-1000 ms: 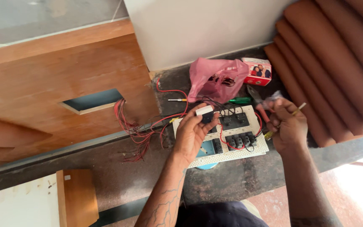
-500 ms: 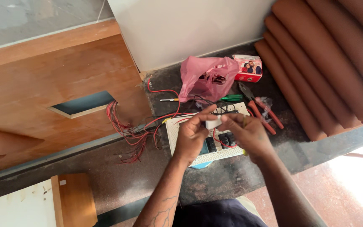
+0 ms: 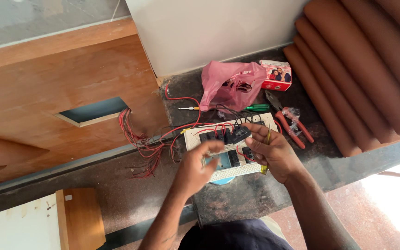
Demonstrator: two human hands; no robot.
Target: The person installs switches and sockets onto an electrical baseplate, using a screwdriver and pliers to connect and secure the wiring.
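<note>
A white switch plate [image 3: 255,167] with black switch modules [image 3: 240,134] and red and black wiring lies on the dark stone counter [image 3: 237,199]. My left hand [image 3: 199,167] is curled over the plate's left half, thumb pointing right; what its fingers grip is hidden. My right hand [image 3: 276,155] is at the plate's right side. It holds a yellow-handled screwdriver [image 3: 266,140] against the palm, and its fingertips touch the black modules. A bundle of red wires [image 3: 137,139] runs from the plate to the wooden panel.
A wooden panel [image 3: 47,83] with a rectangular cutout [image 3: 93,111] stands left. Behind the plate lie a pink plastic bag [image 3: 230,83], a small red box [image 3: 276,75], a green screwdriver [image 3: 257,107], a small screwdriver [image 3: 188,108] and red-handled pliers [image 3: 295,127]. Brown ribbed padding [image 3: 366,69] fills the right.
My right hand came in from the right edge of the plate onto its black modules with the screwdriver. My left hand slid back from the plate's top toward its left half.
</note>
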